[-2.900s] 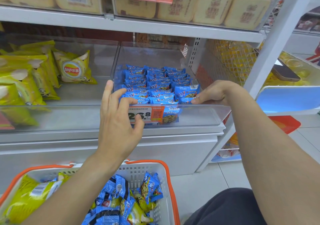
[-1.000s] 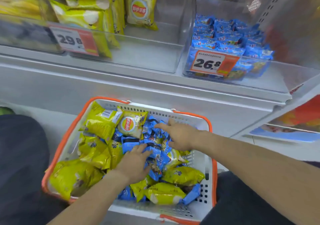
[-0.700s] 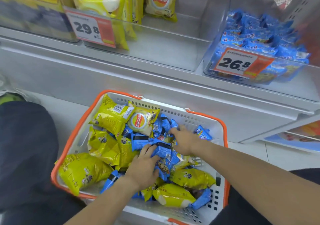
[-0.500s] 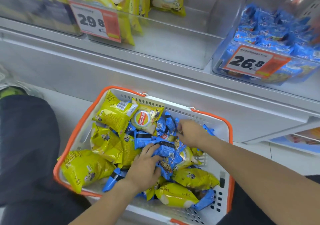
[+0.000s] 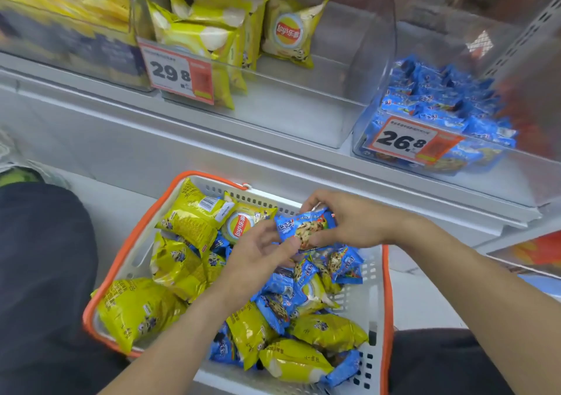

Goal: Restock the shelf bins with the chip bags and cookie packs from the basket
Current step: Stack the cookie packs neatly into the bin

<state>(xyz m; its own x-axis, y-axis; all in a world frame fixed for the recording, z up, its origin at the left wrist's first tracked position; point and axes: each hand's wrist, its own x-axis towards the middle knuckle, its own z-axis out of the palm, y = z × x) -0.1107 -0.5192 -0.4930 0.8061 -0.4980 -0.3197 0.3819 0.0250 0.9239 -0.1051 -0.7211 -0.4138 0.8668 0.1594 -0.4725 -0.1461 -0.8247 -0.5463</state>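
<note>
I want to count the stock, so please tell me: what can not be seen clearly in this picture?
- Head view: lower layers of the basket contents, hidden under top bags and both arms.
- Left hand: its fingers' hold on the blue cookie pack is unclear; the right hand grips the pack.
- Small print on the 26.8 price tag: too small.
- Top-left shelf bags: motion-blurred, cut by the edge.

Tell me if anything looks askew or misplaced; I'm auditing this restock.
Nothing looks damaged or spilled. The chip bin is untidy: its yellow chip bags lean at mixed angles. In the basket, chips and blue cookie packs lie jumbled. Both hands hold one cookie pack above it.
</note>
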